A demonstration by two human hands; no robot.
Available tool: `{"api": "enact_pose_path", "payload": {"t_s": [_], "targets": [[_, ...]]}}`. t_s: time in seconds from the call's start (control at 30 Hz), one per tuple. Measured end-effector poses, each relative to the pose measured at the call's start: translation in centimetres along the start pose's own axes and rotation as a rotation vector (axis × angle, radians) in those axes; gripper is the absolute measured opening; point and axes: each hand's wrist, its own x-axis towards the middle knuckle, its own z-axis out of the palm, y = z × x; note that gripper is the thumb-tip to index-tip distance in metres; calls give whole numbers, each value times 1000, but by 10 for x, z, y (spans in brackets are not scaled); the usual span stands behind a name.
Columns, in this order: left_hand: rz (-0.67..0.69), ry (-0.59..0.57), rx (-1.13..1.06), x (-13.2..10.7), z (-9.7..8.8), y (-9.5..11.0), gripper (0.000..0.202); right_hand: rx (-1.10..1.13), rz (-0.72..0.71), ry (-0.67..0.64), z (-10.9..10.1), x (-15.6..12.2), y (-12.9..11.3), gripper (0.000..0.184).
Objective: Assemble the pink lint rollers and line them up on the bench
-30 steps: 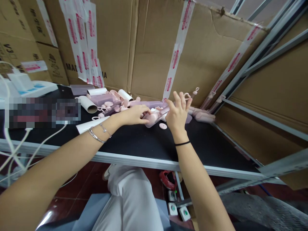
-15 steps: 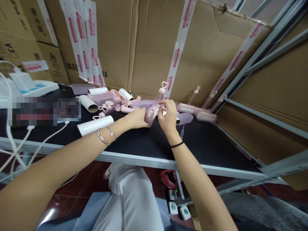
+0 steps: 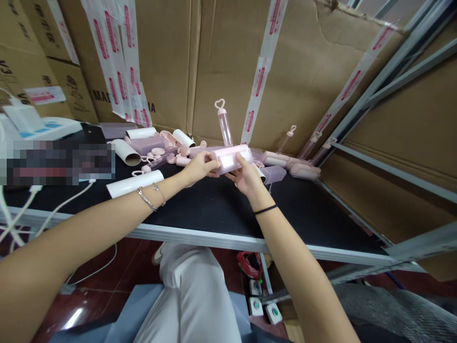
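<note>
Between my two hands a pink lint roller (image 3: 232,159) lies sideways just above the table. Its clear handle (image 3: 224,128) points up and ends in a pink heart-shaped loop. The fingers of my left hand (image 3: 200,167) close on the roller's left end. My right hand (image 3: 248,177) grips the right part, thumb on the front and fingers underneath. Left of my hands lies a white sticky-paper roll (image 3: 135,184) on the black tabletop. Behind them is a pile of pink parts and purple covers (image 3: 146,144).
Several finished-looking lint rollers (image 3: 303,170) lie at the right, handles up against the cardboard (image 3: 228,71). A purple cover (image 3: 274,174) sits beside them. On the left are a white power strip (image 3: 60,127) and cables. A metal rail (image 3: 214,237) edges the table.
The lint roller has turned from steeply tilted to lying sideways, its handle now upright and farther left. My right hand has shifted from its upper side to its right end, with fingers underneath.
</note>
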Motion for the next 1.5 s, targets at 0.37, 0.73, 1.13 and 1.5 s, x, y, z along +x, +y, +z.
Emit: {"api": "enact_pose_path", "payload": {"t_s": [0.37,0.73,1.13,1.5], "targets": [[5,-184,123,-2,-4,0,57,443,93,35,10,-11,-18,40],[249,-107,506,-7,-5,1,60,505,87,-1,14,-15,-20,47],[308,-18,746,-9,1,5,59,418,27,58,19,-14,-17,48],[398,-18,812,-4,3,2,61,303,-7,156,20,-7,-11,46]]}}
